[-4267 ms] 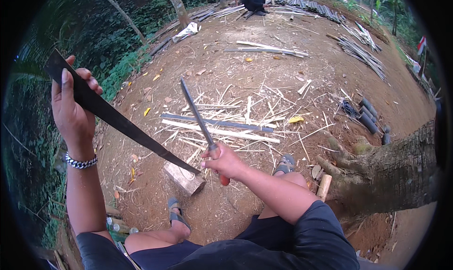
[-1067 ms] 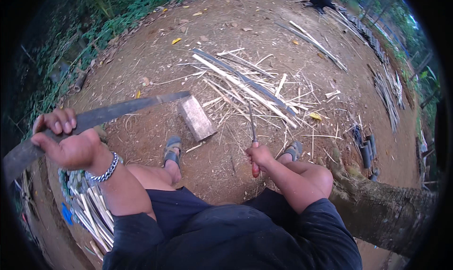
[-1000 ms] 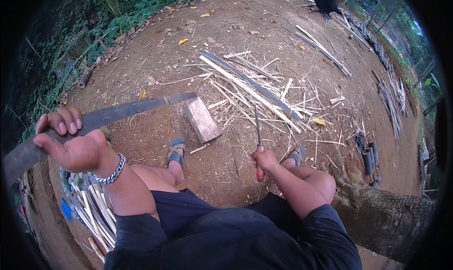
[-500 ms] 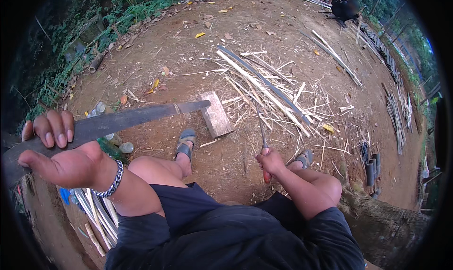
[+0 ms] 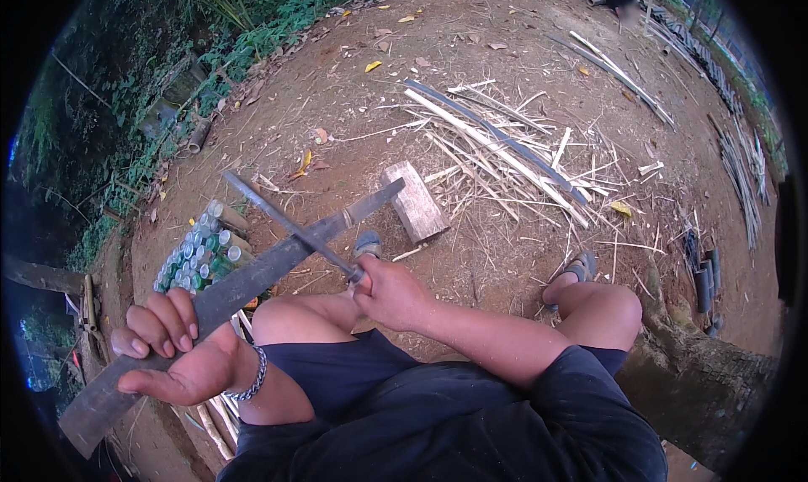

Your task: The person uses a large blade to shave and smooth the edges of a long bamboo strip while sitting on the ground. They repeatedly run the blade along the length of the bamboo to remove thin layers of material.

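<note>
With left-hand (image 5: 195, 362) fingers and thumb pinching the wide part of the long dark blade (image 5: 261, 276), its narrow end at the wooden block (image 5: 418, 208), and right-hand (image 5: 391, 294) fingers wrapped around the file (image 5: 273, 211) crossing it, steady one-angle strokes well clear of the left fingers should work best.

Long blade (image 5: 261, 280), dark grey. Rod-shaped tool (image 5: 273, 210), grey. Block (image 5: 414, 202), pale tan. Bracelet (image 5: 255, 377), silver, chain-link pattern. Shirt (image 5: 438, 423), black; shorts (image 5: 337, 377), navy. Split strips (image 5: 490, 150), mostly cream. Leaf at right (image 5: 621, 208), yellow. Bottles at left (image 5: 206, 250), green and clear. Ground (image 5: 290, 95), reddish brown.
</note>
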`<state>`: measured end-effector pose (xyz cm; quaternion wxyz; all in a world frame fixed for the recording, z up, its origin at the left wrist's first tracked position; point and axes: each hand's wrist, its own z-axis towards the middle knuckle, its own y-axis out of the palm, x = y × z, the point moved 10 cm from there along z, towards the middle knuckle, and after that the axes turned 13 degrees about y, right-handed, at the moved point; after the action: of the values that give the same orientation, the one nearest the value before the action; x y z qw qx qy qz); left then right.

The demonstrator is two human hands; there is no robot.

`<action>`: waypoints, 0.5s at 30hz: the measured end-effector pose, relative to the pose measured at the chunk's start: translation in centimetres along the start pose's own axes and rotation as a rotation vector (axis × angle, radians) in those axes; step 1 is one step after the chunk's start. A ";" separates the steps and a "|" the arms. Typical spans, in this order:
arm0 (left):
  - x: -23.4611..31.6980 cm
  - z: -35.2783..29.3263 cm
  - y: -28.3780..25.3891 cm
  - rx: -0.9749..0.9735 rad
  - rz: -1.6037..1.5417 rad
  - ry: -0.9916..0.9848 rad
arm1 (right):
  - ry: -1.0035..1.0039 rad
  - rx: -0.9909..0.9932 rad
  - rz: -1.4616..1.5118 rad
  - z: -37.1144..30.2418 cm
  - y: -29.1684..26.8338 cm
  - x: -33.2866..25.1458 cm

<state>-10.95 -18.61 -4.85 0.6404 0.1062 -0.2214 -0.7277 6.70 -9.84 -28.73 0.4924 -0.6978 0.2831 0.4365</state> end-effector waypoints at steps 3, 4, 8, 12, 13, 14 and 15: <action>1.1 -0.9 -0.1 0.018 0.029 0.017 | -0.082 -0.078 -0.100 -1.0 0.8 -1.5; 1.1 -1.2 0.2 0.009 0.027 0.004 | -0.094 -0.068 -0.119 -1.0 0.8 -1.4; 1.9 -2.3 1.9 -0.027 0.068 0.000 | 0.413 0.024 0.033 3.1 0.9 11.8; 2.3 -2.7 2.3 -0.076 0.038 0.007 | 0.165 -0.096 -0.106 -0.3 0.5 4.1; 2.1 -2.6 2.3 -0.061 0.047 0.008 | 0.142 -0.111 -0.090 -0.2 0.6 3.6; 2.1 -2.6 2.2 -0.047 0.057 0.010 | 0.117 -0.127 -0.075 -0.3 0.9 3.1; 1.8 -2.4 2.5 -0.060 0.062 -0.003 | 0.219 0.020 0.046 1.7 1.3 7.5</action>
<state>-7.92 -21.08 -5.59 0.6651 0.0788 -0.2037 -0.7141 8.50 -8.46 -36.20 0.4552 -0.7299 0.3553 0.3658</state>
